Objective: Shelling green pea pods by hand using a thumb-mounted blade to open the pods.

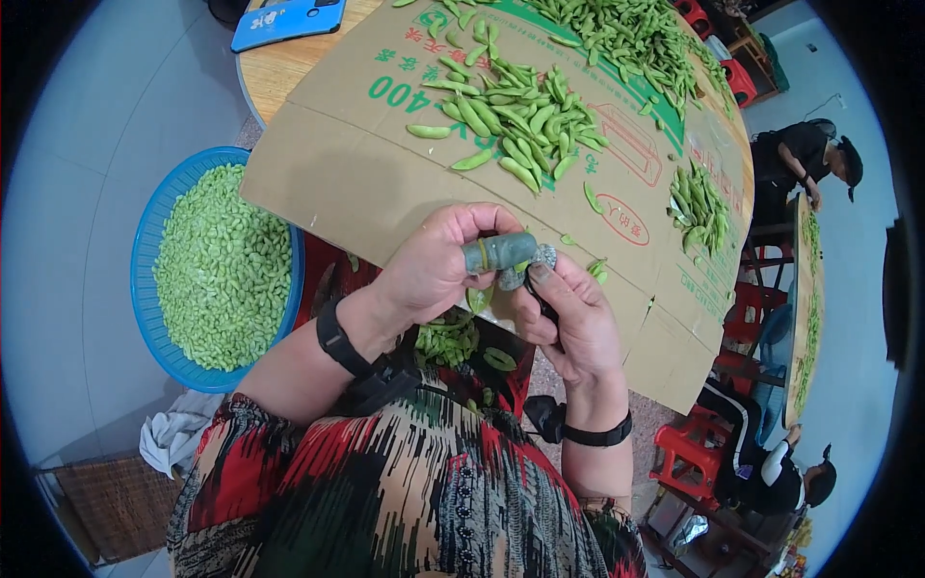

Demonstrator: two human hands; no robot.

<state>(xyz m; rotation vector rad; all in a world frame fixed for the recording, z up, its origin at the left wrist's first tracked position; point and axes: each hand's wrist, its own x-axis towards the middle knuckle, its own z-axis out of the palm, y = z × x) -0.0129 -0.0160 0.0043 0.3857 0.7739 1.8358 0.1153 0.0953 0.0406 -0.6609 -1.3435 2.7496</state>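
Observation:
My left hand (434, 265) and my right hand (568, 318) meet just above my lap, in front of a sheet of brown cardboard (337, 173). The left thumb wears a grey-green cover and pinches a green bean pod (479, 299) that hangs below the fingers. The right hand, fingertips wrapped too, pinches the same pod from the other side. A heap of green bean pods (520, 120) lies on the cardboard beyond my hands. Several empty pods (448, 339) lie in my lap on the patterned dress.
A blue basket (145, 289) full of shelled green beans stands on the floor at my left. More pods (699, 207) lie on the cardboard's right side. A blue card (284, 19) lies on the wooden table. Other people sit at right, near red stools (689, 448).

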